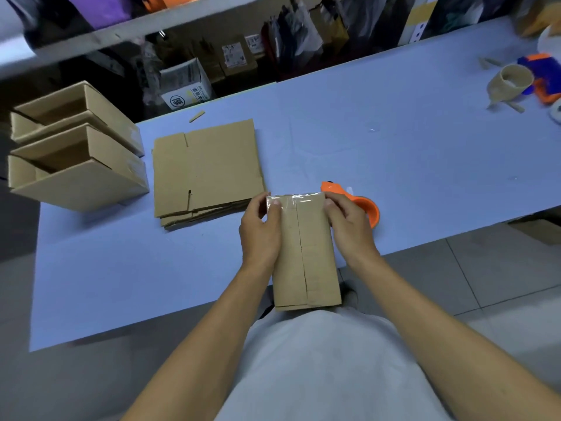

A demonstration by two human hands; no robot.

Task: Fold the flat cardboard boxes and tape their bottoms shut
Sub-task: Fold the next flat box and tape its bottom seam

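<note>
A folded cardboard box (pixel 305 253) stands on its side against my body at the table's near edge, its closed bottom flaps facing up. Clear tape runs across the far end of the flaps. My left hand (pixel 261 229) grips the box's left side, thumb pressing on the tape. My right hand (pixel 349 229) grips the right side, thumb on the tape's other end. An orange tape dispenser (pixel 365 205) lies on the table just behind my right hand. A stack of flat cardboard boxes (pixel 206 171) lies to the left.
Two assembled boxes (pixel 76 147) lie on their sides at the table's left end. At the far right sit an empty tape core (pixel 510 83) and an orange and blue tool (pixel 543 77). The blue table (pixel 394 132) ends near my body; shelves stand behind.
</note>
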